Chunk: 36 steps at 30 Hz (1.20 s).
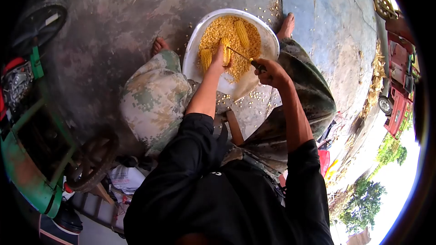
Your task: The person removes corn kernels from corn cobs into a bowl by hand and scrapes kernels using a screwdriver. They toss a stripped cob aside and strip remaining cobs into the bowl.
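Note:
My left hand is closed round a yellow corn cob over a white basin. In my right hand is the dark and yellow handle of a screwdriver. Its thin metal shaft points left, and the tip meets the held cob or lies just in front of it. Loose corn kernels fill much of the basin. Two more cobs lie on them: one cob at the upper right, another cob left of my left hand.
The basin stands on a concrete floor between my bare feet, with kernels scattered round it. A green metal machine with wheels is at the left. Dry husks and a red vehicle are at the right.

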Each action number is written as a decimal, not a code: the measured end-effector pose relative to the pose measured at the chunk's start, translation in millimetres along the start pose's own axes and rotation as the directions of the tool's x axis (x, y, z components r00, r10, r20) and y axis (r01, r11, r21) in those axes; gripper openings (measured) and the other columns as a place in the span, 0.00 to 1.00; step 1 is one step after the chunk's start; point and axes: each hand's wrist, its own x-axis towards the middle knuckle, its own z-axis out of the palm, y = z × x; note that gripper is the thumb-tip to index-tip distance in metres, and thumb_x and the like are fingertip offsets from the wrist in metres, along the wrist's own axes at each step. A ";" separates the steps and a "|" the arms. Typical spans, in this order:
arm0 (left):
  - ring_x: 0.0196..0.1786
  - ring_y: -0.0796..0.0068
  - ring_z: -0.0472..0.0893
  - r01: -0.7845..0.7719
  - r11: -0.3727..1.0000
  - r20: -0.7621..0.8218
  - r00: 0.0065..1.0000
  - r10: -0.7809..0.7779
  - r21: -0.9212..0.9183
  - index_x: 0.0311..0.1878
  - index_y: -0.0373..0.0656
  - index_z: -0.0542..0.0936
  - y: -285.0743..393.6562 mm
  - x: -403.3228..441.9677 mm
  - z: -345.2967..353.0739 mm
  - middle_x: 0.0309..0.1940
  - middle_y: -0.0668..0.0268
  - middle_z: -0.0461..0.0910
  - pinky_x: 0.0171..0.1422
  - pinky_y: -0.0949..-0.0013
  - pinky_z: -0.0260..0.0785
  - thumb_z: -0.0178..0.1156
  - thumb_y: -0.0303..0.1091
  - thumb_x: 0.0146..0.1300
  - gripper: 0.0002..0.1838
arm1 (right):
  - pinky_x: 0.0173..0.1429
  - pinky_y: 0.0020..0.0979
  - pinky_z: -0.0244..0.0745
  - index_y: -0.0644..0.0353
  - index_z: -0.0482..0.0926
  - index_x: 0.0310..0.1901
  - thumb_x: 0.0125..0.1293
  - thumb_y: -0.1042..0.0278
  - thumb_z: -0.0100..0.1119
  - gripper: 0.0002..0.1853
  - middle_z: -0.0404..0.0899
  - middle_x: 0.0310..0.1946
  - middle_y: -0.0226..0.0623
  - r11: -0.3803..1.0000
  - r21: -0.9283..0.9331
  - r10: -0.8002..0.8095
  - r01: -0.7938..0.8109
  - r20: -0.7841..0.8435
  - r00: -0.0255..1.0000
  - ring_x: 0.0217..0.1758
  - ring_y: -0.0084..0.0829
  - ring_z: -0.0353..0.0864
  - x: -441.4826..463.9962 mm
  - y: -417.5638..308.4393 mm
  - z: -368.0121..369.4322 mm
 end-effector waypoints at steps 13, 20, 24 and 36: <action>0.27 0.69 0.80 -0.003 0.977 0.057 0.998 0.016 -0.213 0.54 0.49 0.74 -11.7 9.4 13.5 0.32 0.62 0.81 0.26 0.66 0.74 0.46 0.69 0.67 0.32 | 0.33 0.33 0.78 0.62 0.79 0.58 0.71 0.58 0.52 0.21 0.83 0.27 0.47 0.644 -0.727 -0.563 0.238 -0.240 0.791 0.26 0.32 0.84 -38.7 71.2 72.7; 0.31 0.67 0.81 0.025 0.975 0.019 1.000 -0.021 -0.222 0.51 0.49 0.73 -16.9 14.3 11.5 0.33 0.64 0.81 0.30 0.61 0.75 0.51 0.69 0.66 0.31 | 0.41 0.34 0.79 0.65 0.79 0.56 0.70 0.59 0.52 0.21 0.84 0.32 0.49 0.389 -0.873 -0.753 0.295 -0.118 0.647 0.31 0.34 0.85 7.4 78.9 64.8; 0.29 0.66 0.81 -0.025 0.990 -0.079 0.997 0.014 -0.140 0.51 0.48 0.73 -15.1 1.6 19.6 0.31 0.64 0.80 0.26 0.61 0.74 0.51 0.69 0.65 0.31 | 0.56 0.38 0.76 0.65 0.81 0.53 0.70 0.61 0.52 0.19 0.83 0.43 0.60 0.332 -0.904 -0.763 0.270 -0.089 0.640 0.51 0.49 0.84 -25.4 75.1 76.6; 0.24 0.69 0.78 -0.043 0.994 -0.109 0.994 0.032 -0.102 0.43 0.45 0.75 -15.0 7.3 28.0 0.25 0.64 0.78 0.26 0.66 0.73 0.50 0.69 0.66 0.31 | 0.46 0.49 0.77 0.62 0.82 0.49 0.69 0.63 0.51 0.16 0.80 0.33 0.65 0.267 -0.896 -0.849 0.356 -0.044 0.527 0.40 0.60 0.82 -17.0 89.9 73.6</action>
